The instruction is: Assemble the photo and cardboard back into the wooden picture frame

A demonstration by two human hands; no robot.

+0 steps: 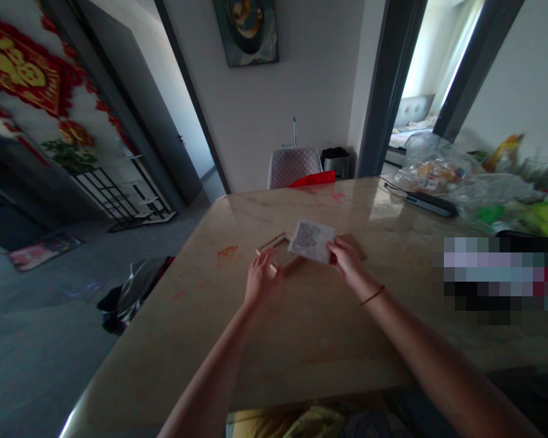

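A small wooden picture frame [279, 250] lies flat on the beige marble table [301, 328]. My left hand [260, 281] rests on the frame's near left corner, fingers curled against it. My right hand [346, 260] pinches the right edge of a small printed picture [311, 240] and holds it tilted just above the frame. A brown backing board [356, 243] lies on the table behind my right hand, partly hidden by it.
Clear plastic bags of food [438, 167] and a dark flat device [432, 204] crowd the table's far right. A quilted chair [295, 167] with something red on it stands at the far edge. Clothes lie over a chair [134, 292] on the left.
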